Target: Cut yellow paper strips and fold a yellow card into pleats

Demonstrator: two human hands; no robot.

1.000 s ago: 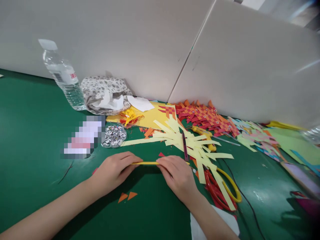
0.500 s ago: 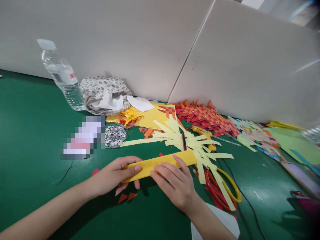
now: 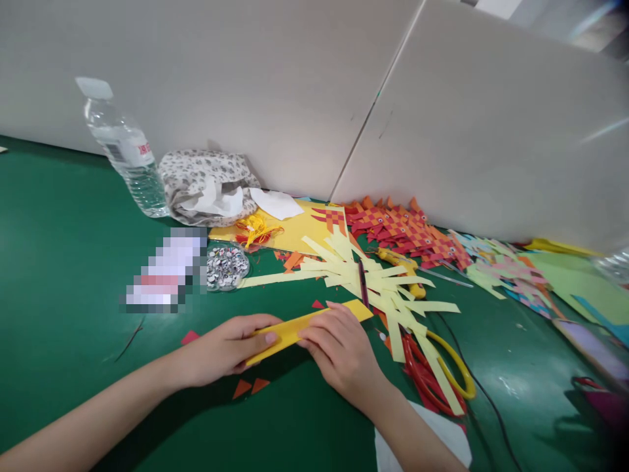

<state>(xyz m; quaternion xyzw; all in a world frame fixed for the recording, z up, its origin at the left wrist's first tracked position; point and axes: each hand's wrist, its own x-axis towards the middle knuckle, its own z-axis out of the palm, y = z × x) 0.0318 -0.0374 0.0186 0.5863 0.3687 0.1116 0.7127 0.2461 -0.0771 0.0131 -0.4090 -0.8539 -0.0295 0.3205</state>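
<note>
A folded yellow paper strip (image 3: pixel 289 329) is held between both hands above the green table. My left hand (image 3: pixel 230 347) pinches its left end, thumb on top and fingers behind. Wrapped over the strip's right part is my right hand (image 3: pixel 339 347), its fingers closed on the paper. The strip's right end points at a dark pen (image 3: pixel 363 284), which lies on a pile of pale yellow paper strips (image 3: pixel 393 295). Two small orange triangles (image 3: pixel 250 388) lie on the table below my left hand.
Red-handled scissors (image 3: pixel 425 380) and yellow-handled scissors (image 3: pixel 462 373) lie right of my hands. Behind are a yellow glue gun (image 3: pixel 403 265), woven red-orange paper fish (image 3: pixel 398 226), a bag of googly eyes (image 3: pixel 227 267), a patterned cloth pouch (image 3: pixel 201 174), a bottle (image 3: pixel 125 154) and a pixelated phone (image 3: pixel 170 265).
My right hand has moved slightly left and its fingers have closed further over the strip. The strip's right end has shifted left and the strip looks narrower.
</note>
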